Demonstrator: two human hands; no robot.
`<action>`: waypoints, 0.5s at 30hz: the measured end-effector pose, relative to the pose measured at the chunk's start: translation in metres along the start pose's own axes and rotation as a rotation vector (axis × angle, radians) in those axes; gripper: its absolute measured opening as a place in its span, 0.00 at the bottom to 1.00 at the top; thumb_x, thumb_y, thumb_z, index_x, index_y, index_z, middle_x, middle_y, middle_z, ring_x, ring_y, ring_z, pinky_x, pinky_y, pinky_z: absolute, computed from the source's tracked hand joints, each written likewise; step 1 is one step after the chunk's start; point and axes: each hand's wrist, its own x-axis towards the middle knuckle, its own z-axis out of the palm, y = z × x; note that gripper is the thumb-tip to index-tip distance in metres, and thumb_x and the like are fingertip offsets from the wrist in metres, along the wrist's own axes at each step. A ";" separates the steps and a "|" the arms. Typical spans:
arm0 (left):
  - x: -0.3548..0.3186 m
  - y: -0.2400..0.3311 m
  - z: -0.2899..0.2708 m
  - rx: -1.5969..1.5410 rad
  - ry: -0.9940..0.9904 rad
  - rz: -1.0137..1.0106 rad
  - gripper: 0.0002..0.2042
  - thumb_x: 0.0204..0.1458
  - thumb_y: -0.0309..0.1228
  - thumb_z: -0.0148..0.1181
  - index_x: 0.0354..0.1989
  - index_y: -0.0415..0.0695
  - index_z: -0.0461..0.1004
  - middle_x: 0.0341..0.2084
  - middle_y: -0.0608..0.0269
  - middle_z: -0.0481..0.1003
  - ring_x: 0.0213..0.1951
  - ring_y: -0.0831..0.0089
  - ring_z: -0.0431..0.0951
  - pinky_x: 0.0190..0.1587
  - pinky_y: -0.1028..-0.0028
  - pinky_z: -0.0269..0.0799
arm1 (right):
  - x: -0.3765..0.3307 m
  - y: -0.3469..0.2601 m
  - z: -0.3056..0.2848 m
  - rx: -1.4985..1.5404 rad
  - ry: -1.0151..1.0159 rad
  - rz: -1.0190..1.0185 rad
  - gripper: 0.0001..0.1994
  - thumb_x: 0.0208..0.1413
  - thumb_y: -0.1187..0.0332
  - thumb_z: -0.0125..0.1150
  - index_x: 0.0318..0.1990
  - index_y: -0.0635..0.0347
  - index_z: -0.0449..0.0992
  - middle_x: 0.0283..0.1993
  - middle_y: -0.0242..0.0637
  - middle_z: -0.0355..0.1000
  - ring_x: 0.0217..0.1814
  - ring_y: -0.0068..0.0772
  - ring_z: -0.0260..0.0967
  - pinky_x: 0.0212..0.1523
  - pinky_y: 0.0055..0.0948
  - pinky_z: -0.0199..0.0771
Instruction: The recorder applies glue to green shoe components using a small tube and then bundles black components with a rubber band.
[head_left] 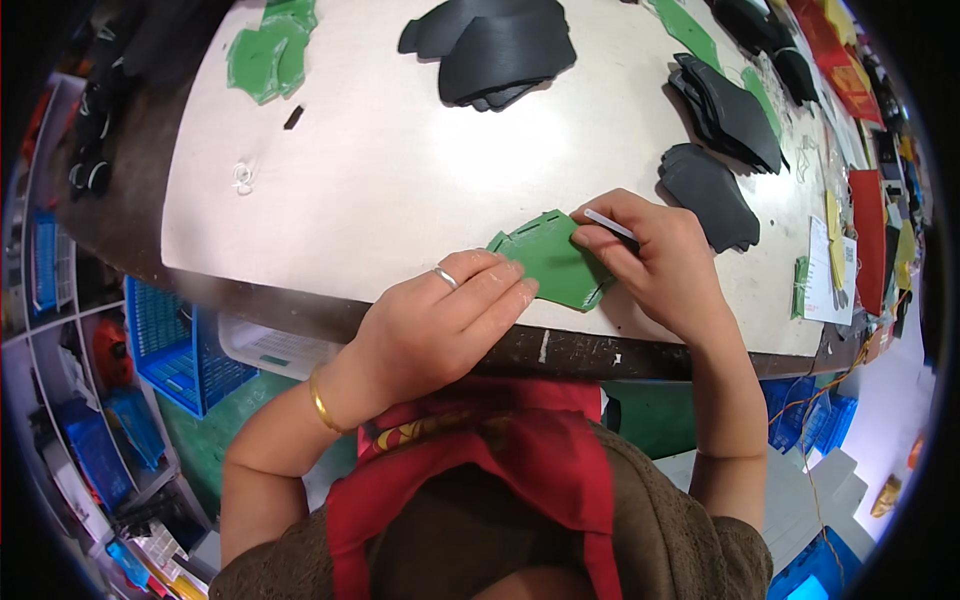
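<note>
A flat green template (555, 262) with narrow slots along its far edge lies near the front edge of the white tabletop. My left hand (440, 315), wearing a ring, rests on the template's left side, its fingers together and gripping it; the thumb is hidden. In my right hand (655, 255) a slim pen (610, 224) with a white end is pinched between thumb and fingers. The pen's tip is hidden behind the hand, at the template's right side. Whether a dark piece lies under the template, I cannot tell.
Stacked black cut pieces (505, 55) lie at the far middle, with more black pieces (710, 195) to the right. Other green templates (268, 55) are at the far left. A printed sheet (822, 270) lies at the right edge. Below the table's left side stands a blue crate (175, 345).
</note>
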 end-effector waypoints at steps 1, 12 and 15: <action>0.003 0.003 -0.003 0.059 -0.062 -0.011 0.13 0.47 0.25 0.64 0.43 0.41 0.81 0.43 0.58 0.80 0.45 0.59 0.81 0.45 0.66 0.83 | 0.001 0.002 -0.002 -0.033 -0.003 -0.047 0.09 0.58 0.65 0.68 0.40 0.61 0.82 0.27 0.46 0.77 0.28 0.46 0.77 0.32 0.34 0.75; 0.017 0.009 -0.005 0.221 -0.180 0.002 0.14 0.47 0.27 0.64 0.45 0.43 0.82 0.42 0.63 0.79 0.42 0.65 0.79 0.37 0.73 0.81 | -0.004 0.012 -0.032 0.037 -0.080 0.155 0.09 0.52 0.68 0.71 0.39 0.62 0.84 0.32 0.43 0.81 0.33 0.38 0.80 0.38 0.31 0.77; 0.021 0.014 -0.009 0.258 -0.259 0.023 0.15 0.48 0.27 0.62 0.46 0.45 0.82 0.44 0.62 0.79 0.42 0.63 0.78 0.38 0.72 0.81 | -0.007 0.011 -0.028 -0.131 0.028 0.009 0.08 0.54 0.69 0.69 0.39 0.61 0.83 0.34 0.42 0.80 0.33 0.41 0.78 0.37 0.34 0.76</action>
